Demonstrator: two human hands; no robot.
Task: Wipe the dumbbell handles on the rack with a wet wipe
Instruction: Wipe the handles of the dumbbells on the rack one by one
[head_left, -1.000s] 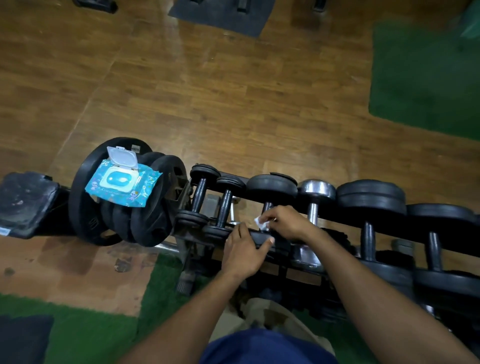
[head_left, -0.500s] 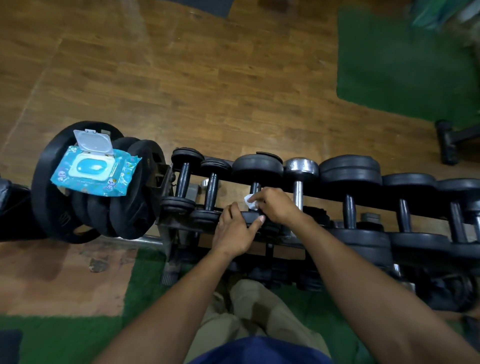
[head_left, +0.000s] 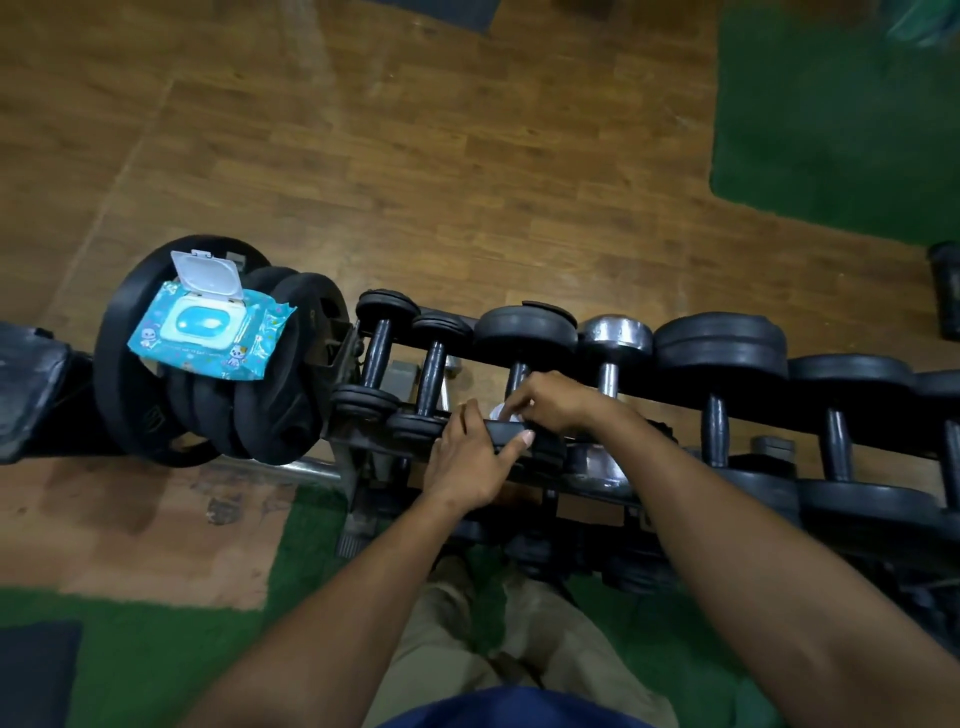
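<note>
Nearest us, our left hand (head_left: 470, 460) grips the near head of the third dumbbell (head_left: 519, 384), probably to steady it while we rub. Our right hand (head_left: 553, 402) curls round the wet wipe (head_left: 500, 413), pressing it to the low end of that dumbbell's handle. The handle's long axis runs near-to-far, sloping up toward the far head, across the rack (head_left: 675, 395). Further left, the wipes pack (head_left: 210, 330) sits lid-open on the weight plates (head_left: 234, 410), likely kept within reach for the next wipe.
</note>
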